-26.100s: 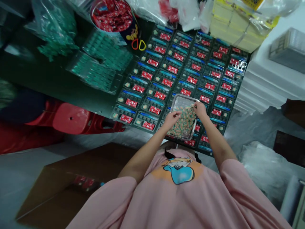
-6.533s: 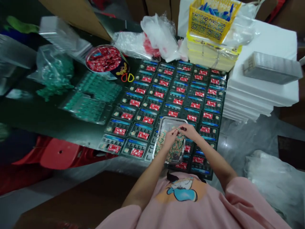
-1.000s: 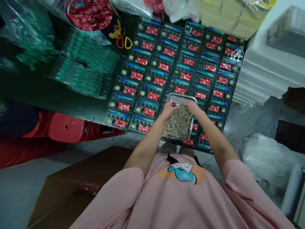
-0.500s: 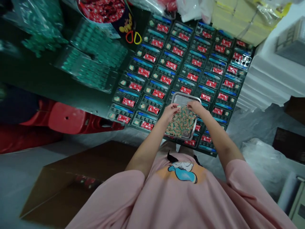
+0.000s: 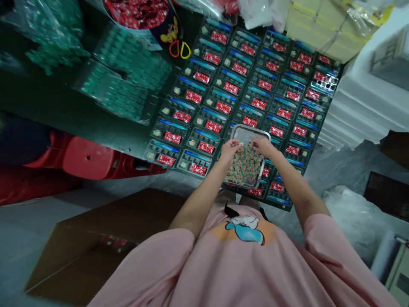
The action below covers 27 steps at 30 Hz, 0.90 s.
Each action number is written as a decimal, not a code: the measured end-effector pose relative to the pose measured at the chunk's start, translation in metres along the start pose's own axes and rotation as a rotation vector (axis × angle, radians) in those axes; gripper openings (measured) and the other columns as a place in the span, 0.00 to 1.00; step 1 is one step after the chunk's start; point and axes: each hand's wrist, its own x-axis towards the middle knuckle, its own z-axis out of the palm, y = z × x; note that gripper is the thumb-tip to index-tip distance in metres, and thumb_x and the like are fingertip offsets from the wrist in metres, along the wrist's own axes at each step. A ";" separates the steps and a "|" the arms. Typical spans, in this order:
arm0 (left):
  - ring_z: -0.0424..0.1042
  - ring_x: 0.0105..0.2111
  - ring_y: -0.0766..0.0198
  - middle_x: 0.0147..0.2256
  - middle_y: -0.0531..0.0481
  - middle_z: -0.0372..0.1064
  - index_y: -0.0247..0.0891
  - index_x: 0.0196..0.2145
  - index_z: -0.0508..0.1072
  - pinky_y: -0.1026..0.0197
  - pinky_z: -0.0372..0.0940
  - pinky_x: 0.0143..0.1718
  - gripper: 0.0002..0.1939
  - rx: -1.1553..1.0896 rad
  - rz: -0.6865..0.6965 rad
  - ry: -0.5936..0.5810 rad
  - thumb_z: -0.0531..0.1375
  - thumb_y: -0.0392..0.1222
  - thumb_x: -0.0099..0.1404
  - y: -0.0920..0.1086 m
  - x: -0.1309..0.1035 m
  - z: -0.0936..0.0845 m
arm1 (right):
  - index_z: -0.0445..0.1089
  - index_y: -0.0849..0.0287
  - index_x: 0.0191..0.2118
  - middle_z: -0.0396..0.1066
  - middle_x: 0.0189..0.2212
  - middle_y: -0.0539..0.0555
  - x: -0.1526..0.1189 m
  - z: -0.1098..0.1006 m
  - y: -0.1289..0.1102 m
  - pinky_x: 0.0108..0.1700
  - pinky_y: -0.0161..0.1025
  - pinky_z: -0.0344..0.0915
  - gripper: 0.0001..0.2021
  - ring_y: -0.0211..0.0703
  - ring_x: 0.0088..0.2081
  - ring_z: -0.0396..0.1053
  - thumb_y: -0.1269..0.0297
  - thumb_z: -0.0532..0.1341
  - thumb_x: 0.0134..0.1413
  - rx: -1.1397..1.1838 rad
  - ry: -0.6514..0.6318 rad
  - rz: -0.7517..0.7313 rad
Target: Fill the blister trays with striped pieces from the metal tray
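Note:
A metal tray (image 5: pixel 254 186) rests on the rows of blister packs, heaped with small green, white and orange blocks (image 5: pixel 244 166) that look like erasers. Over its left side, my left hand (image 5: pixel 230 150) pinches one small eraser (image 5: pixel 240 144) between thumb and fingertips. My right hand (image 5: pixel 262 146) is at the tray's upper right, fingers closed together above the pile; whatever they hold is too small to make out. Around the tray lie plastic blister packs (image 5: pixel 204 140), most with a blue pen and a red patterned packet, many with an eraser.
Green plastic pieces in clear trays (image 5: pixel 121 91) lie left on the dark table (image 5: pixel 47 102). Beyond them stand a tub of red packets (image 5: pixel 159 32) and scissors (image 5: pixel 179 50). White stacked sheets (image 5: pixel 354 102) border the right. A red stool (image 5: pixel 89 157) and an open carton (image 5: pixel 96 243) are below left.
Both hands stay over the tray with only small finger movements. The right fingers have shifted slightly. The view has moved a little.

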 end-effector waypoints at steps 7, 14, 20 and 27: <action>0.69 0.26 0.69 0.27 0.54 0.71 0.36 0.33 0.71 0.66 0.62 0.30 0.14 -0.008 0.018 0.086 0.70 0.37 0.49 -0.011 0.003 0.017 | 0.66 0.58 0.32 0.65 0.25 0.45 -0.017 0.022 -0.024 0.32 0.33 0.58 0.15 0.34 0.26 0.60 0.55 0.67 0.44 0.912 0.262 0.224; 0.69 0.29 0.69 0.29 0.52 0.73 0.36 0.35 0.75 0.65 0.65 0.35 0.16 -0.091 0.050 -0.117 0.71 0.43 0.49 -0.004 -0.007 0.019 | 0.64 0.56 0.31 0.63 0.22 0.43 -0.017 0.025 -0.038 0.27 0.31 0.53 0.23 0.31 0.24 0.57 0.50 0.73 0.35 1.268 0.163 0.358; 0.69 0.28 0.70 0.27 0.53 0.71 0.35 0.33 0.75 0.64 0.65 0.36 0.15 -0.108 -0.026 -0.129 0.72 0.40 0.48 0.000 -0.011 0.014 | 0.62 0.56 0.32 0.64 0.23 0.43 -0.019 0.028 -0.043 0.26 0.31 0.53 0.24 0.33 0.25 0.60 0.50 0.73 0.34 1.229 0.269 0.409; 0.68 0.27 0.71 0.26 0.54 0.69 0.35 0.28 0.72 0.64 0.66 0.37 0.11 -0.202 -0.123 -0.036 0.71 0.35 0.49 0.001 -0.008 0.011 | 0.63 0.56 0.31 0.65 0.23 0.43 -0.020 0.029 -0.052 0.31 0.33 0.58 0.22 0.33 0.26 0.62 0.49 0.71 0.37 1.155 0.379 0.355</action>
